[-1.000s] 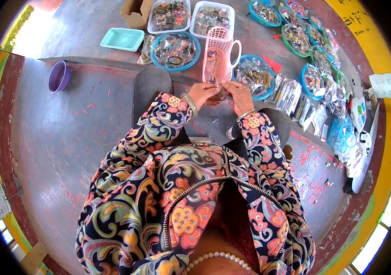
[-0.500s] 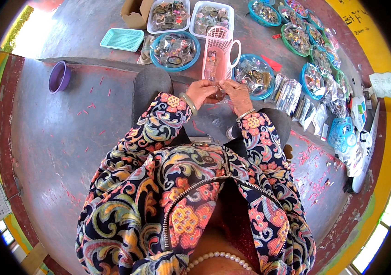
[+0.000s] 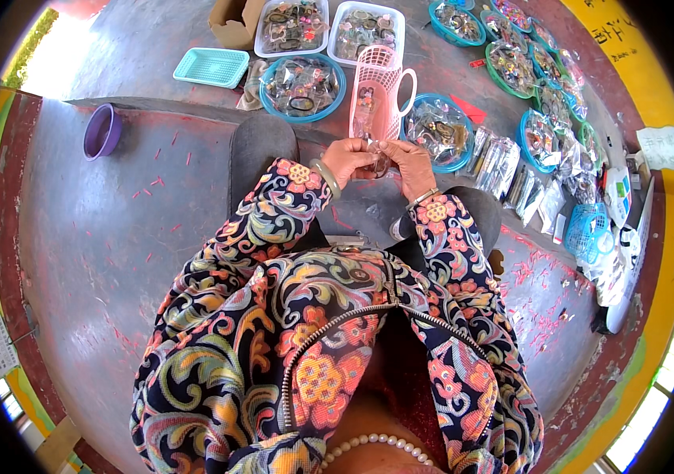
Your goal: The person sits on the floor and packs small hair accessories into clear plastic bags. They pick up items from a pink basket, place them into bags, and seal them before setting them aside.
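Observation:
My left hand (image 3: 349,158) and my right hand (image 3: 408,162) meet in front of me, both pinching a small clear plastic packet (image 3: 376,154) with a dark ring-shaped piece inside. A green bangle sits on my left wrist and a thin bracelet on my right. Just beyond my fingers stands a pink plastic basket (image 3: 376,87) with a handle, holding small items. My patterned sleeves cover both forearms.
Round blue trays (image 3: 303,87) and white trays (image 3: 364,31) of packaged trinkets lie ahead and curve along the right. A teal empty tray (image 3: 210,67), a purple bowl (image 3: 101,133) and a cardboard box (image 3: 234,24) are at the left. Flat clear packets (image 3: 510,174) lie at my right.
My hands have lifted slightly toward the pink basket, still working the small packet between the fingers. Nothing else has moved.

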Demonstrator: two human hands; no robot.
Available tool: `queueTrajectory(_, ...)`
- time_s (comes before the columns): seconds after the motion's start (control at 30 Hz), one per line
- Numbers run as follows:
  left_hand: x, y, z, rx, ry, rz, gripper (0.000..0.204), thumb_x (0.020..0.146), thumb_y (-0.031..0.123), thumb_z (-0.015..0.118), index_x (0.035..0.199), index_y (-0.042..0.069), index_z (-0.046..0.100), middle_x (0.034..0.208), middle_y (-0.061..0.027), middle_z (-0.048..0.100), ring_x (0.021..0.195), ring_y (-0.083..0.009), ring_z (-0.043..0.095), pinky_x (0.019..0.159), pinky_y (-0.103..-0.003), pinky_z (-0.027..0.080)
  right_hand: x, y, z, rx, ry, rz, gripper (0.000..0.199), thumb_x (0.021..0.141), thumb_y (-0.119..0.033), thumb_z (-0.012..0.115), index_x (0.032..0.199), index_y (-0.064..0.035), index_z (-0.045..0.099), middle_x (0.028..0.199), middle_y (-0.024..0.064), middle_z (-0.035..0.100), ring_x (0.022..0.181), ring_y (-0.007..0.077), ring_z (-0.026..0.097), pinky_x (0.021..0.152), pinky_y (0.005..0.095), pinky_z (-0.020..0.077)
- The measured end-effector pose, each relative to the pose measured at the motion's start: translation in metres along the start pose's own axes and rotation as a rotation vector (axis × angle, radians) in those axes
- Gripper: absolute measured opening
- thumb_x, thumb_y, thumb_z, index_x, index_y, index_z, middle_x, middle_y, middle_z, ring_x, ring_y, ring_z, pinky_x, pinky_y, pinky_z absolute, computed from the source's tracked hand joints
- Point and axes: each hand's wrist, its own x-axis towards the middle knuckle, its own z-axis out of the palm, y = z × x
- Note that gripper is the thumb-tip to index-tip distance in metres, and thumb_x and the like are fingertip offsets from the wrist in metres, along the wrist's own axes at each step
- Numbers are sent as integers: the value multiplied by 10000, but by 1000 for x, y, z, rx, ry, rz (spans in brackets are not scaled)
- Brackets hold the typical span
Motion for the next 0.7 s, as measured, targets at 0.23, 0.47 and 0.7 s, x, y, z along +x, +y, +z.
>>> queueTrajectory(0.23, 1, -1, -1, -264, -10, -34, 167, 817, 83, 538, 959, -5, 543, 903, -98, 600, 807, -195, 607, 682, -309, 524, -2, -9, 2, 21, 9, 26, 185, 768, -122, 628, 862, 37, 626, 715, 42, 608, 576, 81, 514, 543, 204, 414)
queueTrajectory(0.47, 3, -3, -2, -195, -80, -2, 186, 832, 70, 513, 986, -33, 526, 924, -111, 593, 831, -193, 599, 723, -303, 517, -3, -8, 3, -85, 11, -55, 176, 765, -119, 631, 855, 32, 633, 709, 36, 611, 601, 77, 526, 559, 198, 417)
queueTrajectory(0.7, 2, -2, 0, -98, -56, -6, 194, 835, 90, 516, 992, -23, 528, 914, -91, 594, 819, -171, 599, 716, -286, 516, -3, -8, 0, -143, -9, -55, 164, 768, -113, 625, 858, 24, 628, 761, 47, 623, 678, 88, 555, 631, 201, 434)
